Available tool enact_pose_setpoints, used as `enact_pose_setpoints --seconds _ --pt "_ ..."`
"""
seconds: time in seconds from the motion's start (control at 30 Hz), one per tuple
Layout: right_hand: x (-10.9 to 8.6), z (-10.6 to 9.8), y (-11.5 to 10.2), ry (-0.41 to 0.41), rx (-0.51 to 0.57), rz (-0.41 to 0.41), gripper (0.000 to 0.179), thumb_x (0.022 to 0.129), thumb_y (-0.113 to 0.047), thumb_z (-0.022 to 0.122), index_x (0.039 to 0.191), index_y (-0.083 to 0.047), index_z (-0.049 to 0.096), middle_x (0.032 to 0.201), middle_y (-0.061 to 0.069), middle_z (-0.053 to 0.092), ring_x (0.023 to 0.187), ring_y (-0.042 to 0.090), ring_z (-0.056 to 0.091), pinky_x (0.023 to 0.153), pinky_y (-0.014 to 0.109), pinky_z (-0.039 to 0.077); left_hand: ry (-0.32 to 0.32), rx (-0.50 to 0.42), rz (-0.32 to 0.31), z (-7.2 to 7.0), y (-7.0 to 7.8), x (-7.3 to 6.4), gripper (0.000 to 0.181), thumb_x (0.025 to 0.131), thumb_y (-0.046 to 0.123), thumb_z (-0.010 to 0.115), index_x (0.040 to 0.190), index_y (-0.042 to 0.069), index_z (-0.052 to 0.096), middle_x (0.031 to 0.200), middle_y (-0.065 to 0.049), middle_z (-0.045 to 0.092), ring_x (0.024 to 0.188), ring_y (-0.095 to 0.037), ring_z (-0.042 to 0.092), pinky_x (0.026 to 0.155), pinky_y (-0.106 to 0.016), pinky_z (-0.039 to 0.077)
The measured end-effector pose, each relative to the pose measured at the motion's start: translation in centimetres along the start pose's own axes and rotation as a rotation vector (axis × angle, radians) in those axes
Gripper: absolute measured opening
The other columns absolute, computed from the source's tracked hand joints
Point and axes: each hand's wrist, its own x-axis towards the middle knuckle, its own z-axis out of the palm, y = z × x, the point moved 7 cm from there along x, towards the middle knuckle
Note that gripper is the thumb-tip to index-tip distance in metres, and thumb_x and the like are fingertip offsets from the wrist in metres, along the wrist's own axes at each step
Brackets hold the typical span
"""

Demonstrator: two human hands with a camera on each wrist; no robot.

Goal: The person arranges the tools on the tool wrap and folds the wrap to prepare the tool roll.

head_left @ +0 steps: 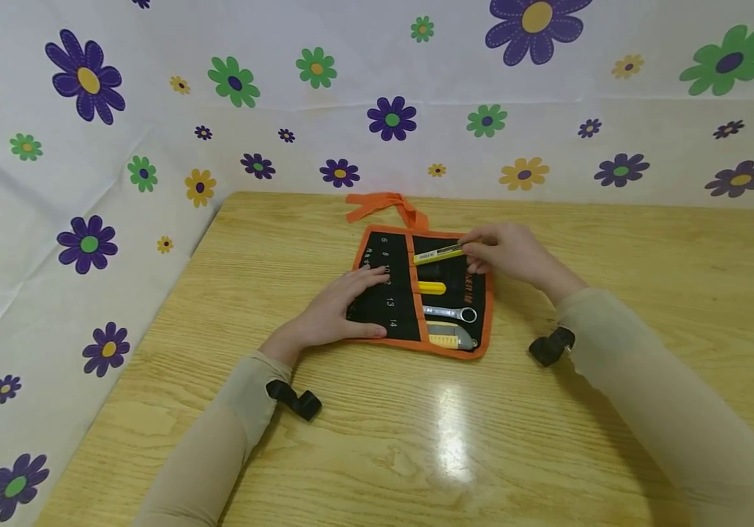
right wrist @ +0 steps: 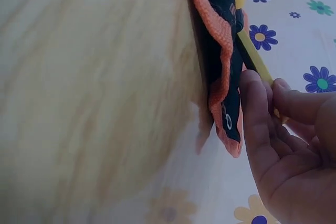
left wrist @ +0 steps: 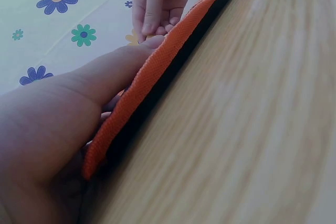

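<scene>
On the table lies a black tool pouch (head_left: pixel 372 293) with orange trim and printed size numbers. My left hand (head_left: pixel 327 311) rests on its left part, fingers spread and thumb along the near edge. My right hand (head_left: pixel 512 252) pinches the right end of a slim yellow bar with a printed label (head_left: pixel 438 255) between thumb and fingers. The bar's other end is at the orange band of the pocket, and the bar slants over the pouch. Below it, tucked in the pocket, are a yellow handle (head_left: pixel 433 288), a ring-ended wrench (head_left: pixel 451 314) and a grey-and-yellow utility knife (head_left: pixel 451 337).
An orange tie strap (head_left: pixel 390 205) trails from the pouch's far edge. The wooden table (head_left: pixel 548 424) meets a flower-print cloth (head_left: pixel 351 66) at the back and left. Black cameras sit on both wrists.
</scene>
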Motion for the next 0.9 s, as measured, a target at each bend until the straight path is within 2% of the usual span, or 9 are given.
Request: enact_pose_setpoints --seconds 0.13,0.27,0.37,0.43,0.53,0.63,0.73,0.8,0.9 --pt "0.0 0.0 -0.6 0.04 -0.079 -0.03 0.03 0.1 -0.021 0.052 0.114 0.003 0.065 0.084 0.012 0.068 0.074 0.023 0.067 0.067 0.034 0.055 0.0 0.008 0.001 0.1 -0.1 0.0 0.082 0.081 0.046 0.074 0.149 0.022 0.035 0.155 0.006 0.025 0.144 -0.015 0.014 0.114 -0.049 0.012" --pt "-0.2 -0.1 -1.8 0.084 -0.265 -0.092 0.026 0.098 -0.013 0.055 0.118 0.0 0.064 0.093 0.015 0.068 0.074 0.023 0.065 0.063 0.035 0.051 -0.001 0.017 0.006 0.1 -0.1 0.0 0.082 0.081 0.044 0.074 0.149 0.02 0.035 0.155 0.006 0.025 0.144 -0.016 0.014 0.114 -0.049 0.012" --pt "-0.3 -0.1 -2.6 0.099 -0.361 -0.098 0.025 0.098 -0.011 0.054 0.118 -0.001 0.065 0.097 0.016 0.067 0.068 0.021 0.06 0.057 0.034 0.048 -0.001 0.013 0.009 0.0 0.0 0.0 0.081 0.081 0.043 0.075 0.148 0.019 0.036 0.155 0.005 0.026 0.144 -0.016 0.014 0.113 -0.049 0.012" --pt "-0.3 -0.1 -2.8 0.103 -0.383 -0.092 0.025 0.098 -0.011 0.054 0.118 -0.002 0.066 0.096 0.016 0.068 0.064 0.02 0.058 0.054 0.033 0.046 0.0 0.009 0.01 -0.1 0.0 0.0 0.081 0.081 0.043 0.075 0.148 0.019 0.036 0.155 0.004 0.026 0.144 -0.017 0.014 0.113 -0.05 0.012" --pt "-0.4 -0.2 -2.8 0.091 -0.361 -0.072 0.025 0.098 -0.011 0.054 0.118 -0.001 0.066 0.094 0.016 0.069 0.065 0.02 0.061 0.054 0.032 0.045 0.014 -0.035 -0.005 -0.2 -0.1 0.0 0.076 0.084 0.041 0.073 0.147 0.02 0.038 0.154 0.005 0.028 0.143 -0.016 0.016 0.113 -0.048 0.013" --pt "-0.4 -0.2 -2.4 0.07 -0.326 -0.06 0.026 0.098 -0.011 0.054 0.118 0.0 0.065 0.093 0.016 0.069 0.069 0.021 0.064 0.055 0.032 0.046 0.07 -0.147 -0.078 -0.7 -0.8 0.0 0.064 0.088 0.037 0.069 0.144 0.022 0.043 0.151 0.005 0.034 0.14 -0.016 0.024 0.113 -0.044 0.019" --pt "-0.4 -0.3 -2.0 0.06 -0.305 -0.051 0.026 0.097 -0.01 0.055 0.119 0.0 0.065 0.095 0.016 0.068 0.071 0.021 0.065 0.056 0.031 0.047 0.174 -0.239 -0.156 -1.5 -1.6 0.2 0.051 0.092 0.033 0.065 0.14 0.021 0.05 0.144 0.002 0.044 0.132 -0.018 0.038 0.109 -0.041 0.029" --pt "-0.5 -0.3 -1.7 0.056 -0.295 -0.047 0.026 0.097 -0.011 0.055 0.119 0.0 0.065 0.094 0.016 0.068 0.071 0.021 0.065 0.055 0.032 0.046 0.245 -0.265 -0.187 -2.2 -2.0 0.5 0.045 0.094 0.029 0.063 0.137 0.018 0.054 0.139 -0.002 0.048 0.125 -0.021 0.046 0.104 -0.042 0.036" --pt "-0.5 -0.3 -1.5 0.044 -0.291 -0.047 0.026 0.098 -0.012 0.055 0.119 -0.001 0.065 0.093 0.016 0.068 0.071 0.021 0.065 0.055 0.031 0.045 0.332 -0.26 -0.202 -3.2 -2.7 1.2 0.039 0.094 0.019 0.062 0.132 0.011 0.057 0.131 -0.008 0.053 0.112 -0.025 0.055 0.096 -0.041 0.044"
